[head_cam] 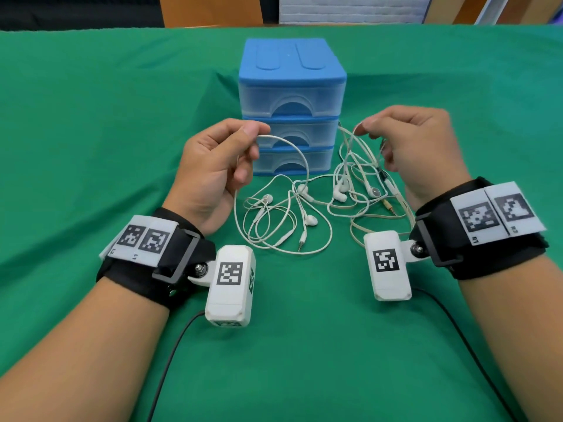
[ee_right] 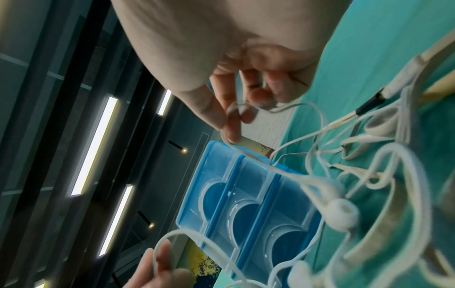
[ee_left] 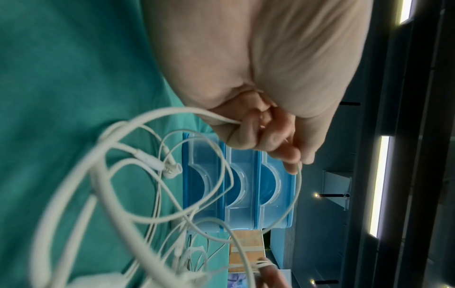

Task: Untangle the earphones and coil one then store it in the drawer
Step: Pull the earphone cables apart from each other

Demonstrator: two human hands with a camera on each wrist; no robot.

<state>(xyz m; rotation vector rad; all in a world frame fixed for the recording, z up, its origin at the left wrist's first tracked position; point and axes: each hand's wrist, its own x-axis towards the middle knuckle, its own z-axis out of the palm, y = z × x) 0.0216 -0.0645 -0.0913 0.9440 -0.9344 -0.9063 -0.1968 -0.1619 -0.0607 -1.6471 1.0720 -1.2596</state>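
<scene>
A tangle of white earphones lies on the green cloth in front of a blue three-drawer unit; all three drawers are closed. My left hand pinches a white cable that arcs from its fingers down into the left pile. My right hand pinches other strands raised above the right pile, where earbuds and a gold plug lie. Both hands hover just in front of the drawer unit, a little above the cloth.
The green cloth covers the whole table. White camera boxes hang under both wrists, with black leads trailing toward me. Beyond the table's far edge stand brown panels and a white brick wall.
</scene>
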